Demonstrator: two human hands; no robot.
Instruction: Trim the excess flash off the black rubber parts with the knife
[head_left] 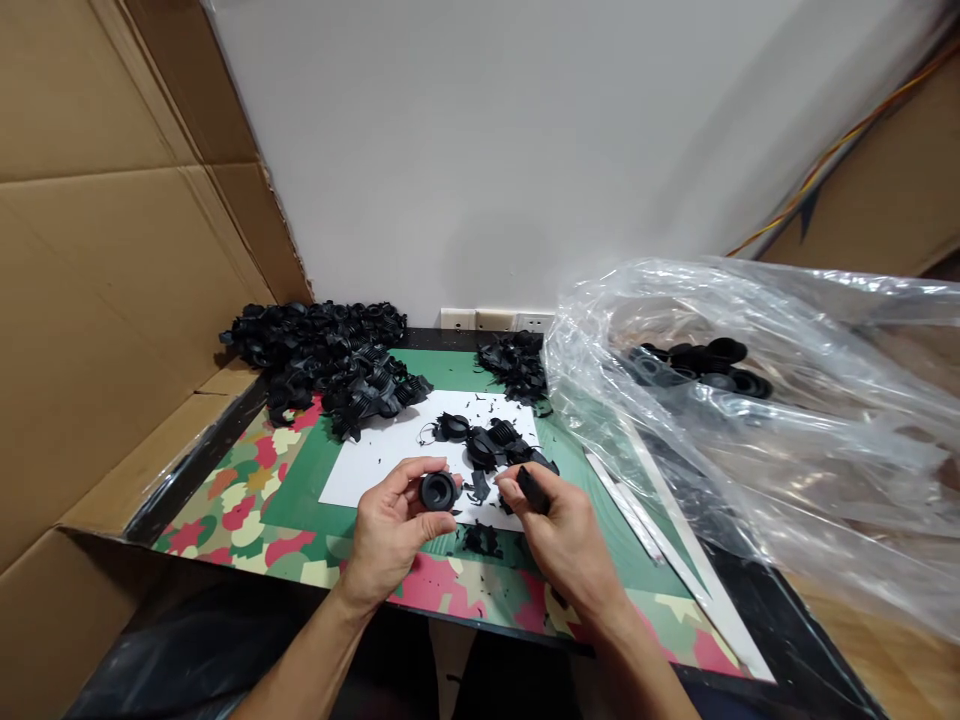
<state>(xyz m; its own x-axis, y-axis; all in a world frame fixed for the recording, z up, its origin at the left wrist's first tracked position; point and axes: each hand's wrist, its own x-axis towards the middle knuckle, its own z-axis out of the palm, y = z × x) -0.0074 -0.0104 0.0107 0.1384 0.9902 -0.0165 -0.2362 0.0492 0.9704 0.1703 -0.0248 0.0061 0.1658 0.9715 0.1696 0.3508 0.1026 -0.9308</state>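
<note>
Between the thumb and fingers of my left hand [397, 520] is a round black rubber part [438, 491], its ringed hollow face turned up toward me. A short way to the right, my right hand [559, 525] is closed around a narrow black object [533, 490]; its kind is not clear and its lower end is hidden by the fingers. Beyond both hands, several black rubber pieces [491, 442] lie on a white sheet [356, 475]. Black scraps [481, 540] are scattered below and between the hands.
A large heap of black ribbed rubber pieces [322, 345] stands at the back left, a smaller heap [516, 365] at the back centre. On the right, a clear plastic bag [675, 450] holds black round parts [705, 365]. White strips [660, 560] lie beside it. Cardboard [112, 250] walls the left.
</note>
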